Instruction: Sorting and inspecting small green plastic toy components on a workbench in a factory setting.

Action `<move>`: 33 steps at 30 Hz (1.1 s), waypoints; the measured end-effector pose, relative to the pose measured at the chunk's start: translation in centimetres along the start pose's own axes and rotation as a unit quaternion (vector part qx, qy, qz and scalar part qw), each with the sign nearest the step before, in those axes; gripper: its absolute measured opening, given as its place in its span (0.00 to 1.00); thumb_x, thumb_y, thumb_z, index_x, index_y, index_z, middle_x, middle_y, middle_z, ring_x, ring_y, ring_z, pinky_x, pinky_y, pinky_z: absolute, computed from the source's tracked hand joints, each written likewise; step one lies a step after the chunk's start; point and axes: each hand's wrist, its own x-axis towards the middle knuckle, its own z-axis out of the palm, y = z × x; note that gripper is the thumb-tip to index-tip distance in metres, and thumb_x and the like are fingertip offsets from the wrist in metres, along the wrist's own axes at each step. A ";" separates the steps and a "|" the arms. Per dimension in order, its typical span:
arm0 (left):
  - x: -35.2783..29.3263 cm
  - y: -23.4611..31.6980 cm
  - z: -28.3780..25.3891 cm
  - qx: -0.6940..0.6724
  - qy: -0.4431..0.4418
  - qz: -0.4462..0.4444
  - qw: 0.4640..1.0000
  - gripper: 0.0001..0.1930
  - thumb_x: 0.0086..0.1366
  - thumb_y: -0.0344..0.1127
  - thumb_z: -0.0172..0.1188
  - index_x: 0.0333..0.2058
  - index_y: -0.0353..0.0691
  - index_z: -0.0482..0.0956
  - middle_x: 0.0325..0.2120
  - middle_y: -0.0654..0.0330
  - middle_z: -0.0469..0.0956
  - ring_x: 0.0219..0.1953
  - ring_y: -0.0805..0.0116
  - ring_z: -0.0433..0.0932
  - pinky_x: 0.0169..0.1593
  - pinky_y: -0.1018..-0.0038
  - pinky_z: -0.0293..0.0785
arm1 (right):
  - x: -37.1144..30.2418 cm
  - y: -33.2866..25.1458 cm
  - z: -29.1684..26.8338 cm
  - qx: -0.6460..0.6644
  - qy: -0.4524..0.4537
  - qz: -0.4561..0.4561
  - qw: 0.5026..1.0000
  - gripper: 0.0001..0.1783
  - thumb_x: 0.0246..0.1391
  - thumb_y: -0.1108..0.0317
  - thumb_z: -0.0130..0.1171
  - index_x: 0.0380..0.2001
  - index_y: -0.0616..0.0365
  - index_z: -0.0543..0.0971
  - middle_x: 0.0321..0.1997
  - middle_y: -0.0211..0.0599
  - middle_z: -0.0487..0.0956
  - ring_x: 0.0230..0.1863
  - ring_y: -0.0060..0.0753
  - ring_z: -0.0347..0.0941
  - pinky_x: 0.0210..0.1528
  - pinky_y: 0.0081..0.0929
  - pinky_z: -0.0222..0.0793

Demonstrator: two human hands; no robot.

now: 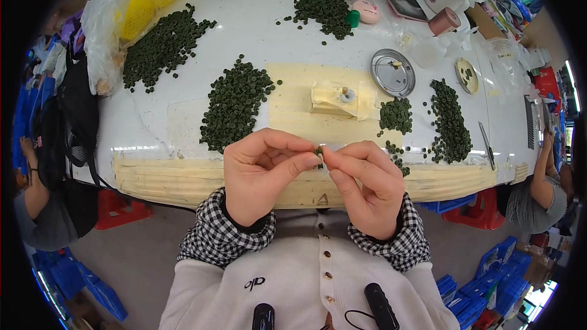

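Note:
My left hand (263,171) and my right hand (370,183) meet over the table's near edge, thumbs and forefingers pinched together. Between the fingertips is a small dark green round piece (319,153), mostly covered by them. It looks like the loose pieces on the table, but its exact kind is too small to tell. Beyond my hands stands a small tape-wrapped block (335,99) with a little metal post on top. A large pile of green pieces (235,107) lies past my left hand, and a smaller pile (396,116) past my right.
More green piles lie at far left (162,49), far middle (327,13) and right (451,123). A round metal lid (392,73), a small dish (466,76), a pen-like tool (487,145) and a pink thread spool (444,21) sit rightward. Plastic bags (104,36) crowd the left. Co-workers sit at both sides.

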 end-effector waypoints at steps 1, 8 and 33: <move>0.0 -0.1 -0.1 0.010 -0.006 0.008 1.000 0.10 0.57 0.15 0.63 0.38 0.29 0.81 0.35 0.53 0.82 0.40 0.70 0.81 0.46 0.77 0.78 | -0.1 0.1 0.0 0.003 0.000 0.002 1.000 0.18 0.51 0.83 0.61 0.47 0.62 0.82 0.35 0.38 0.78 0.31 0.27 0.74 0.31 0.19 0.70; 0.1 -0.2 -0.1 0.102 -0.014 0.077 0.992 0.09 0.56 0.16 0.64 0.37 0.29 0.82 0.35 0.54 0.82 0.38 0.70 0.81 0.43 0.78 0.77 | -0.1 0.2 -0.1 0.006 0.007 0.002 1.000 0.17 0.52 0.83 0.60 0.47 0.62 0.81 0.35 0.39 0.78 0.31 0.27 0.74 0.32 0.19 0.70; 0.2 -0.2 -0.2 0.110 -0.037 0.062 0.991 0.09 0.57 0.17 0.63 0.38 0.30 0.83 0.36 0.54 0.81 0.39 0.71 0.80 0.44 0.79 0.77 | 0.1 0.5 -0.6 -0.085 -0.013 -0.074 0.994 0.18 0.47 0.82 0.64 0.45 0.63 0.82 0.34 0.38 0.78 0.32 0.32 0.74 0.32 0.24 0.72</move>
